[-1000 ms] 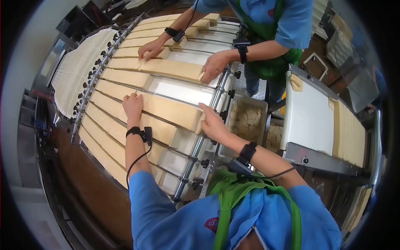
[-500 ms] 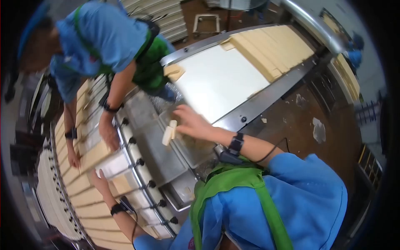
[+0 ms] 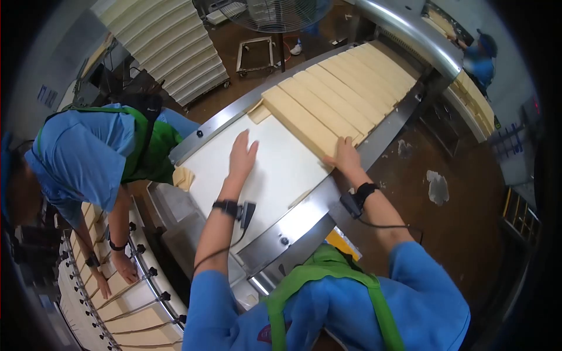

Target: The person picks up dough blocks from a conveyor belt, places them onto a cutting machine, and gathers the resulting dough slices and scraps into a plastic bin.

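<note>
White belt (image 3: 275, 175) is carrying slabs (image 3: 345, 82); left hand (image 3: 242, 155) is lying open, flat beside the nearest slab (image 3: 301, 120), right hand (image 3: 346, 155) is resting open-fingered on its end. Pushing both ends evenly looks safest.

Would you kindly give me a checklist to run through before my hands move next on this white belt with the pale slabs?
1. Left hand flat and open on the bare white conveyor belt: ok.
2. Right hand on the near end of the nearest pale tan rectangular slab: ok.
3. Right hand's grip on that slab: cannot tell.
4. Small tan scrap at the belt's far edge, askew: not ok.
5. Co-worker's hands away from this belt: ok.
</note>
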A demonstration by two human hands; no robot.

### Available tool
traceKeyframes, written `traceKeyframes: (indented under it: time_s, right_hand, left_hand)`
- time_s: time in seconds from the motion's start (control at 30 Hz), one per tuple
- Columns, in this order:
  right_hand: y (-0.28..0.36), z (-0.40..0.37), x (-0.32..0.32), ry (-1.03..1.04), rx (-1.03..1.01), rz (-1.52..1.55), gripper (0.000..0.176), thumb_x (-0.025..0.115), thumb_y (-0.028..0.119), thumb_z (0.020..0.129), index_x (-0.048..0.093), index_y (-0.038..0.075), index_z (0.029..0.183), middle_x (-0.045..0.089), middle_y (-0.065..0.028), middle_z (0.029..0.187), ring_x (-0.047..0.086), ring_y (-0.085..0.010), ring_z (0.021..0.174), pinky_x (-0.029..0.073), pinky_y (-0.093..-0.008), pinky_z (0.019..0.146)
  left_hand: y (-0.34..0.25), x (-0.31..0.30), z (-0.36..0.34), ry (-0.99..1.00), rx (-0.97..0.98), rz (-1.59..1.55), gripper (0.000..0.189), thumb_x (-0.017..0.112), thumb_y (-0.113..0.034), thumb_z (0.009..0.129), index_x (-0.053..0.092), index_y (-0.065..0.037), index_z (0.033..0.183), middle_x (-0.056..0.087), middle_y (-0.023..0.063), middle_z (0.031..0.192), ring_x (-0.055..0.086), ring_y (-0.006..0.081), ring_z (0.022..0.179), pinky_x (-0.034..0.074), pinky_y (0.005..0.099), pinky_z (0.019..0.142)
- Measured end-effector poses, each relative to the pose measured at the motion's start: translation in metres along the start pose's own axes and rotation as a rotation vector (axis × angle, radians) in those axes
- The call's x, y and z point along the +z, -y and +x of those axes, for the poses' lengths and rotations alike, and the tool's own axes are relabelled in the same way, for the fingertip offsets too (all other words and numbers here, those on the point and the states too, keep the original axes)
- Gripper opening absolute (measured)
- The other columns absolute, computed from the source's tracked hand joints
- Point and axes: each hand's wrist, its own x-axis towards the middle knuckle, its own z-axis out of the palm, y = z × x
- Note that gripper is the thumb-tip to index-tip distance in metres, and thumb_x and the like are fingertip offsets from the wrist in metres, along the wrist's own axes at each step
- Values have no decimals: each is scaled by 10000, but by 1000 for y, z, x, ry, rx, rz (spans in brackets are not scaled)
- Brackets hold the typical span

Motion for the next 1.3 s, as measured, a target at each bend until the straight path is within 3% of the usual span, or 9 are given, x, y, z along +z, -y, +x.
traceKeyframes:
  time_s: [0.33, 0.57, 0.77, 0.87, 0.97, 1.03, 1.13, 1.27, 1.3]
  right_hand:
    - [4, -4, 4, -1, -99, -18, 686, 760, 362, 574, 433, -38, 1025, 463, -171, 962, 570, -316, 775, 495, -371, 636]
    - [-1, -6, 1, 44, -195, 65, 670, 769, 347, 552, 444, -36, 996, 460, -176, 966, 556, -334, 804, 483, -395, 676]
    - [-3, 6, 6, 207, -506, 255, 781, 785, 311, 502, 427, -5, 1121, 446, -214, 1030, 502, -380, 931, 449, -435, 796]
    - [12, 11, 30, 231, -485, 156, 835, 781, 292, 484, 400, 12, 1171, 424, -217, 1074, 479, -380, 980, 432, -424, 842]
    - [61, -2, 23, 337, -471, 236, 831, 774, 248, 488, 380, 36, 1189, 392, -200, 1118, 451, -380, 1022, 411, -397, 879]
    - [98, -25, 34, 189, -592, 251, 819, 776, 214, 488, 383, 39, 1185, 384, -200, 1120, 436, -374, 1036, 408, -400, 883]
    - [157, -68, 48, 134, -729, 319, 818, 770, 132, 482, 379, 56, 1197, 342, -185, 1183, 414, -359, 1085, 416, -390, 895]
    - [245, -142, 52, 245, -903, 416, 855, 783, 187, 504, 360, 44, 1234, 344, -192, 1188, 409, -359, 1085, 401, -387, 903]
    - [268, -163, 50, 293, -940, 475, 838, 771, 194, 537, 352, 36, 1245, 355, -199, 1175, 408, -358, 1083, 388, -383, 909]
  left_hand:
    - [22, 128, 157, 268, -165, 359, 467, 565, -161, 706, 451, 22, 1120, 460, 161, 1135, 394, 315, 1106, 330, 419, 927]
    - [-8, 80, 149, 446, -401, 453, 512, 627, -252, 607, 555, -9, 1052, 474, 136, 1152, 404, 282, 1107, 322, 416, 918]
    - [5, -19, 40, 358, -677, 469, 582, 703, -303, 556, 552, 34, 1006, 536, 176, 1042, 466, 296, 1043, 356, 395, 887]
    - [31, -38, -42, 179, -581, 324, 598, 739, -336, 550, 519, 57, 943, 548, 196, 985, 504, 314, 983, 397, 379, 840]
    - [45, -43, -117, -305, -660, -192, 582, 770, -297, 566, 458, 21, 940, 568, 194, 904, 563, 308, 869, 444, 367, 751]
    - [51, -63, -151, -563, -661, -314, 560, 771, -253, 593, 437, 1, 963, 577, 187, 867, 586, 305, 815, 457, 365, 718]
    - [37, -139, -204, -766, -781, -187, 456, 730, -152, 684, 411, -13, 980, 587, 130, 865, 559, 173, 800, 454, 296, 702]
    - [25, -242, -286, -1078, -704, 131, 316, 644, -219, 781, 465, -30, 960, 588, 137, 806, 578, 244, 720, 451, 335, 660]
    - [39, -264, -308, -1164, -639, 274, 263, 590, -228, 833, 483, -3, 919, 534, 57, 677, 509, 137, 646, 422, 260, 593]
